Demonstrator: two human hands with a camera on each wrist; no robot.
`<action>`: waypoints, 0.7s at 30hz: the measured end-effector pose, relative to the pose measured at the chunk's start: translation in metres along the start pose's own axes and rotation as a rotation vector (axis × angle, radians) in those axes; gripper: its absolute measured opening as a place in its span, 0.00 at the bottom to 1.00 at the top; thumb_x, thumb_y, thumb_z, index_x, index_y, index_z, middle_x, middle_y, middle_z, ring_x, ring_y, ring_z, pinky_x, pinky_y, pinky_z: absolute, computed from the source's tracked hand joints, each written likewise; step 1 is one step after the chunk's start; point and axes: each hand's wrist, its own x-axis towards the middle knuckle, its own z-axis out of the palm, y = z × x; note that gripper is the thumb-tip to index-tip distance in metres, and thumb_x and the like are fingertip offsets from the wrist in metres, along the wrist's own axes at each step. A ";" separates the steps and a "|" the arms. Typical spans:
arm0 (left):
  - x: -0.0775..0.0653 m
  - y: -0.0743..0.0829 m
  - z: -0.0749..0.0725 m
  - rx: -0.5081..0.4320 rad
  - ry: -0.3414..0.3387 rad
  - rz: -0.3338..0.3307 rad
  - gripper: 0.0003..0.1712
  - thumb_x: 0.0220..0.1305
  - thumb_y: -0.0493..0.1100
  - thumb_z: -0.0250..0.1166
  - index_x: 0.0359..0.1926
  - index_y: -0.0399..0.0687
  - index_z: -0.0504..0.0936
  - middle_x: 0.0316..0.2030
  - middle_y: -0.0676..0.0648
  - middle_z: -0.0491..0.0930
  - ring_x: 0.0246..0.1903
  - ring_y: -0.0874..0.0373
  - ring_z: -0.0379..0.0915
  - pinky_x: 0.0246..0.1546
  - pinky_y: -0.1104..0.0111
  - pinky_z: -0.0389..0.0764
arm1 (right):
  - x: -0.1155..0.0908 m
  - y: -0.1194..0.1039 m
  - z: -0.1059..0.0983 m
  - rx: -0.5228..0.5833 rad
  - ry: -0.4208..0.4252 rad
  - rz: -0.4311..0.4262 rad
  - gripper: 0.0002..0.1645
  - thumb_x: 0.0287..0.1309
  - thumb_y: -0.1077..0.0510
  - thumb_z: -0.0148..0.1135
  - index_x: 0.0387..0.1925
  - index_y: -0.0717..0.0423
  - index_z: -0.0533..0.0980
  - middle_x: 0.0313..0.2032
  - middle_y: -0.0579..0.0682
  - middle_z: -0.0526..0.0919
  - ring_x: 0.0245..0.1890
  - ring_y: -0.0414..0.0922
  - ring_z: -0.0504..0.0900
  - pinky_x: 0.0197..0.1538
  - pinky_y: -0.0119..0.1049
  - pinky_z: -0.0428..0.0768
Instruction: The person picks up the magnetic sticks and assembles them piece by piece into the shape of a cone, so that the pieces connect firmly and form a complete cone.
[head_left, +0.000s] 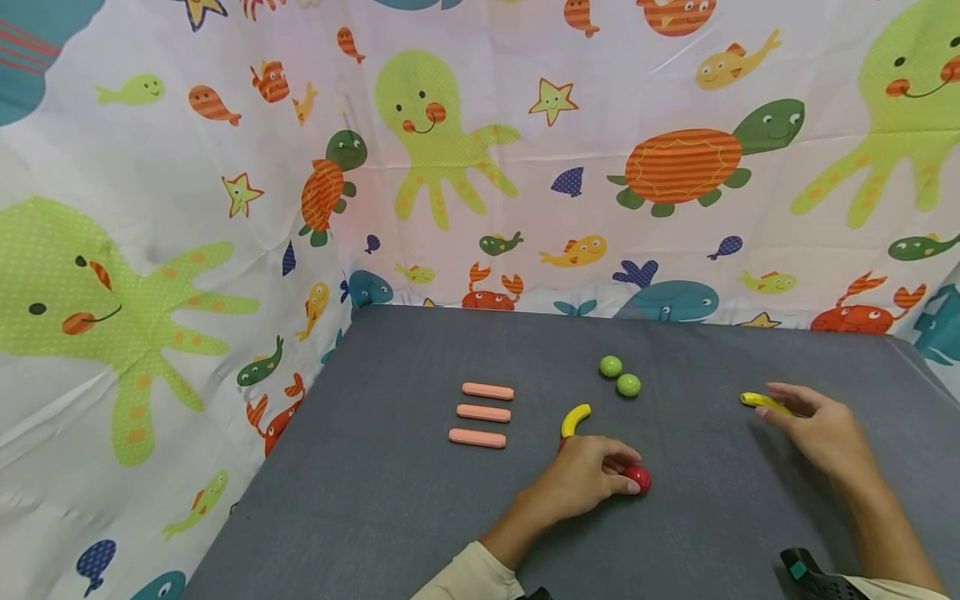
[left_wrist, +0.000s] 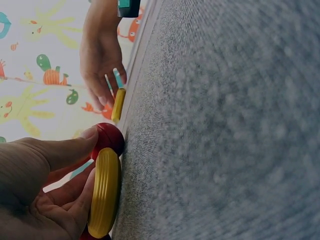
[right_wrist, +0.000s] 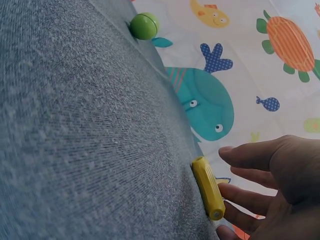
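Three pink sticks (head_left: pixel 483 413) lie in a row on the grey table (head_left: pixel 360 517), beyond the left hand (head_left: pixel 581 477), which pinches a red ball (head_left: pixel 640 478) at the tabletop. Two green balls (head_left: pixel 628 385) sit farther back. The right hand (head_left: pixel 825 429), fingers apart, is at a yellow piece (head_left: pixel 753 400), partly hiding it; contact is unclear. The left hand partly covers a yellow curved piece (head_left: pixel 575 418) and mostly hides another red thing (head_left: pixel 562 444), its shape hard to tell.
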 end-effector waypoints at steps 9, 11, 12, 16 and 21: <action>0.001 -0.001 0.001 0.023 0.008 0.018 0.18 0.63 0.40 0.79 0.53 0.45 0.90 0.45 0.57 0.89 0.37 0.80 0.79 0.40 0.83 0.79 | 0.000 0.001 0.000 -0.077 0.004 -0.042 0.31 0.73 0.49 0.66 0.64 0.69 0.76 0.51 0.69 0.86 0.38 0.37 0.79 0.35 0.34 0.72; 0.000 0.001 0.000 0.010 0.006 0.011 0.18 0.62 0.40 0.79 0.53 0.45 0.90 0.44 0.57 0.89 0.37 0.79 0.79 0.40 0.83 0.79 | 0.002 0.001 -0.001 -0.093 -0.011 -0.051 0.30 0.72 0.51 0.68 0.63 0.69 0.77 0.47 0.65 0.87 0.36 0.34 0.76 0.34 0.35 0.72; 0.000 0.001 0.000 0.008 0.004 0.005 0.18 0.62 0.40 0.79 0.53 0.45 0.90 0.44 0.57 0.89 0.36 0.79 0.79 0.39 0.83 0.79 | 0.002 0.001 -0.001 -0.101 -0.019 -0.054 0.29 0.72 0.51 0.68 0.62 0.69 0.77 0.46 0.64 0.87 0.36 0.35 0.76 0.34 0.35 0.72; -0.001 0.003 -0.001 -0.004 -0.003 -0.017 0.19 0.61 0.39 0.80 0.53 0.45 0.90 0.44 0.57 0.89 0.37 0.78 0.79 0.40 0.82 0.79 | 0.004 0.001 -0.002 -0.115 -0.068 -0.046 0.29 0.71 0.51 0.68 0.61 0.71 0.77 0.45 0.65 0.87 0.38 0.46 0.79 0.36 0.38 0.71; -0.001 0.003 -0.001 0.031 -0.012 -0.010 0.20 0.60 0.37 0.80 0.54 0.45 0.90 0.45 0.57 0.89 0.38 0.78 0.80 0.41 0.82 0.79 | 0.003 0.000 -0.001 -0.134 -0.110 -0.031 0.30 0.72 0.49 0.67 0.59 0.72 0.79 0.47 0.70 0.86 0.41 0.55 0.81 0.37 0.38 0.72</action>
